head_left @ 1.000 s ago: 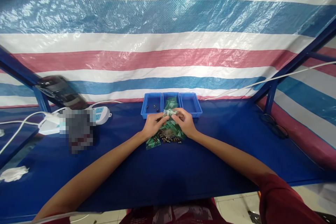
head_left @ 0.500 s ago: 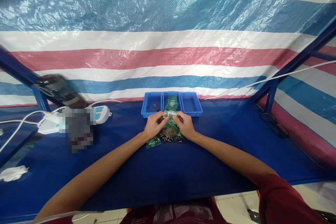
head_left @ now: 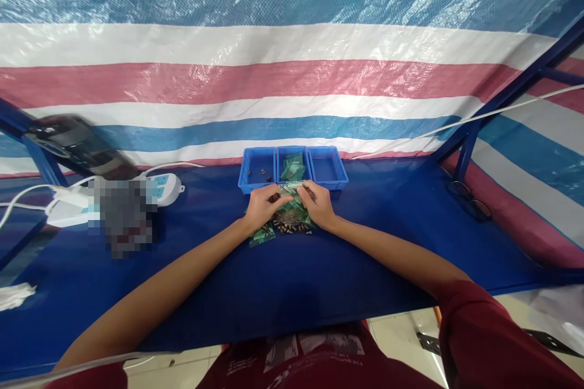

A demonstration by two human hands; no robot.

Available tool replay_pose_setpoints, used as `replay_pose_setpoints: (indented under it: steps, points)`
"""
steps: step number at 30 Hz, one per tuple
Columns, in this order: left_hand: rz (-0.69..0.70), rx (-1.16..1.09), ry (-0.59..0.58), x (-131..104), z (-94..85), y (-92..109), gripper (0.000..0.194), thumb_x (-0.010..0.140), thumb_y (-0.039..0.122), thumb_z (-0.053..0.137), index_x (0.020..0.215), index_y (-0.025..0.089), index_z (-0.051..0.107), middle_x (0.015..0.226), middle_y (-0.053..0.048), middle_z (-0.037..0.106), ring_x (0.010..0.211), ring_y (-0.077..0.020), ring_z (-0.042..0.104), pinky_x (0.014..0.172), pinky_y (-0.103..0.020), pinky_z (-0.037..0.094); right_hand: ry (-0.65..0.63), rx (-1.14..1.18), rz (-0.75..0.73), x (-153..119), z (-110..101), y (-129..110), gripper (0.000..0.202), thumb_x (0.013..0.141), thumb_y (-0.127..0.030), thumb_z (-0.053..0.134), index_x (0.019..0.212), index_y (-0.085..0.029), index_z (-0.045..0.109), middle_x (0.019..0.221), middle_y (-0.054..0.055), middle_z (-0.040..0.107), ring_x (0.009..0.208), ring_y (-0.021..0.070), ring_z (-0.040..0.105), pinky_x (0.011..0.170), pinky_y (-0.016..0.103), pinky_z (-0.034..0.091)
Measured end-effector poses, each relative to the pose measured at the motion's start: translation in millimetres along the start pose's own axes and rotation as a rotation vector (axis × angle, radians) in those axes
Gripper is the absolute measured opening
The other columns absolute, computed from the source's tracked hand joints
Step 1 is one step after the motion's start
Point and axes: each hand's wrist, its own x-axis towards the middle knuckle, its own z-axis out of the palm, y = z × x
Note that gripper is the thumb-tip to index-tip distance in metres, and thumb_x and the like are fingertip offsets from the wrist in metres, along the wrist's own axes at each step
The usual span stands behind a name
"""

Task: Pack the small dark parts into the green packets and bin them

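My left hand (head_left: 261,209) and my right hand (head_left: 320,206) face each other, both closed on a small clear plastic bag (head_left: 290,189) pinched between thumbs and fingers. Below them is a heap of green-tinted bags (head_left: 292,214), with small metal parts (head_left: 292,229) along its near edge. Another green bag (head_left: 262,237) lies by my left wrist. Just beyond my hands stand three joined blue bins. The left bin (head_left: 256,186) holds a few small dark parts, the middle bin (head_left: 292,149) holds green bags, and nothing shows in the right bin (head_left: 329,185).
On the left are a white power strip (head_left: 171,188) with cables, a dark bottle (head_left: 84,144) leaning on the frame, and white crumpled paper (head_left: 16,296). Black-rimmed glasses (head_left: 469,200) lie at the right. A striped sheet (head_left: 292,82) hangs behind the blue table (head_left: 365,279).
The camera view has tilted down and shifted slightly, so the scene sits higher and a little further left. Both hands still hold the small bag at nearly the same place before the bins.
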Motion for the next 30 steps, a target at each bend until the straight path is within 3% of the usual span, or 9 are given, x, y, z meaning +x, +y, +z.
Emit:
replay_pose_setpoints:
  steps: [9, 18, 30]
  points:
    - [-0.039, -0.051, 0.035, -3.4, 1.5, -1.6, 0.042, 0.08, 0.048, 0.063, 0.057, 0.015, 0.049, 0.05, 0.003, 0.045, 0.047, -0.0087, 0.041, 0.047, -0.022, 0.031, -0.018, -0.012, -0.009, 0.4, -1.8, -2.7, 0.032, 0.094, -0.043, 0.042, 0.071, -0.02, 0.046, 0.053, -0.003, 0.043, 0.051, 0.0121, 0.042, 0.052, 0.025, 0.033]
    - [0.051, -0.028, 0.028, -3.0, -1.5, 1.3, 0.038, 0.088, 0.039, 0.056, 0.059, 0.016, 0.051, 0.052, 0.002, 0.046, 0.049, -0.0101, 0.043, 0.049, -0.024, 0.032, -0.022, -0.004, 0.0, 0.1, 0.0, -0.6, 0.032, 0.094, -0.04, 0.042, 0.068, -0.021, 0.042, 0.053, -0.004, 0.042, 0.05, 0.0113, 0.041, 0.052, 0.024, 0.032]
    - [0.035, -0.013, 0.019, -3.3, -4.7, 5.8, 0.037, 0.091, 0.033, 0.053, 0.058, 0.015, 0.053, 0.053, 0.001, 0.051, 0.05, -0.0103, 0.048, 0.052, -0.023, 0.034, -0.022, -0.013, 0.008, 0.9, 0.6, -0.7, 0.032, 0.093, -0.041, 0.044, 0.068, -0.02, 0.044, 0.053, -0.005, 0.038, 0.05, 0.0108, 0.038, 0.052, 0.024, 0.03]
